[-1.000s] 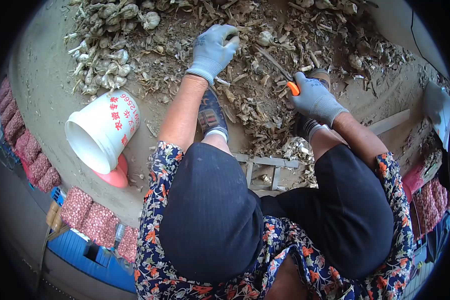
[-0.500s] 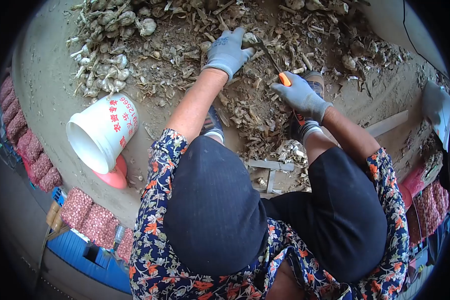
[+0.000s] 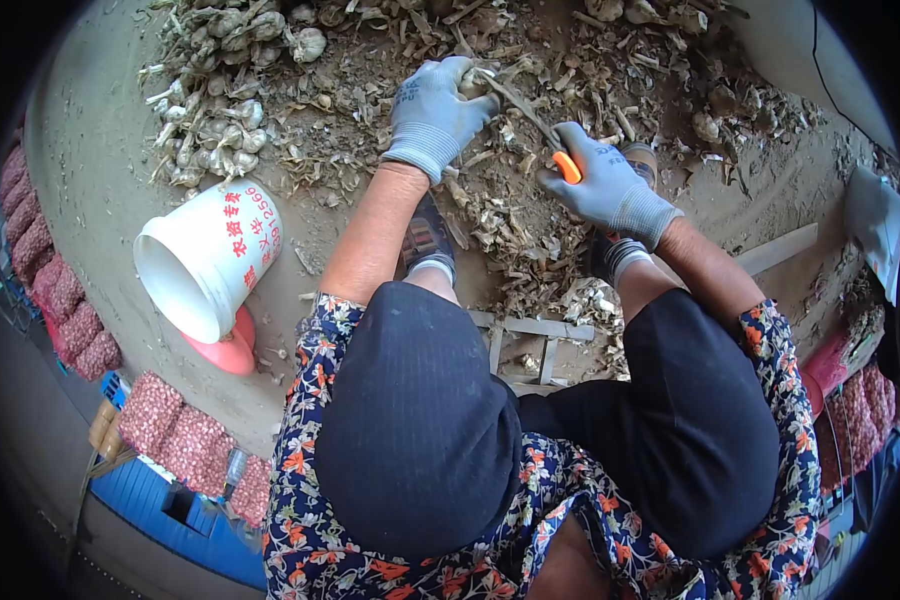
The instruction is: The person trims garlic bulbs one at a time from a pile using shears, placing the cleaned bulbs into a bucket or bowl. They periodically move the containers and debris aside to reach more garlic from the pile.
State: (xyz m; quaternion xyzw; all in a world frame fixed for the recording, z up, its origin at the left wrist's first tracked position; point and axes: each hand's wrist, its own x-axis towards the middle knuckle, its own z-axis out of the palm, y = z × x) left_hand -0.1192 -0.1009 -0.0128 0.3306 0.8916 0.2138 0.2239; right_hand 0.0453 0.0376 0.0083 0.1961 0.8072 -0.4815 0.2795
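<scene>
My left hand [image 3: 437, 115], in a grey glove, is closed round a garlic bulb [image 3: 473, 83] above the littered ground. In my gloved right hand [image 3: 605, 182] is the orange handle of a knife [image 3: 567, 167]. Its dark blade slants up and left, with the tip at the garlic bulb between my two hands. Dry stalks and husks [image 3: 520, 240] lie under and between the hands. A heap of garlic with stems [image 3: 215, 130] is to the left of my left hand.
A white bucket [image 3: 210, 262] with red writing lies tipped beside a pink object [image 3: 228, 345] at left. Near my feet is a wooden frame [image 3: 540, 328]. A board [image 3: 780, 248] lies at right. Filled mesh sacks [image 3: 175, 430] line the lower left.
My left hand has moved slightly left, with the bulb now between its fingertips. My right hand has shifted a little, and the knife blade has turned more toward upper left.
</scene>
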